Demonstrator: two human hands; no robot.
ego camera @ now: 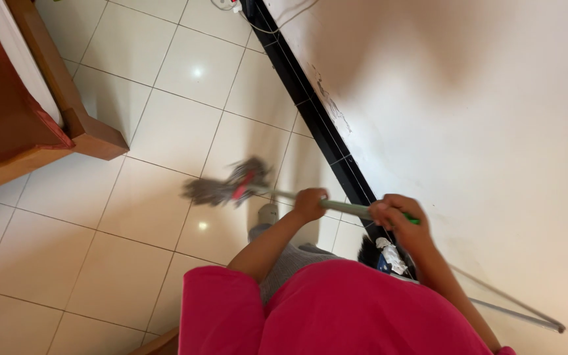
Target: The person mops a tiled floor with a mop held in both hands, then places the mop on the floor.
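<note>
Both hands clenched on green mop handle [346, 208]: left hand [310, 204] lower, right hand [399, 215] above. Grey string mop head [228, 185] beyond left grip, blurred, on white tiled floor [133, 197]. Glossy tiles; progress unclear, mopping seemingly midway.

Mop head [221, 187] was grey strings with a red clamp in the middle, blurred. Mop handle [346, 208] was green, paler toward the head. Floor tiles [100, 217] were glossy off-white squares with thin dark grout lines in a grid. Wall [468, 112] was cream with faint dark scuff marks; its skirting [310, 112] was black. Bed frame [14, 131] was reddish-brown wood, with a white mattress edge. Shirt [336, 309] was bright pink. Trouser leg [284, 263] looked grey.
</note>
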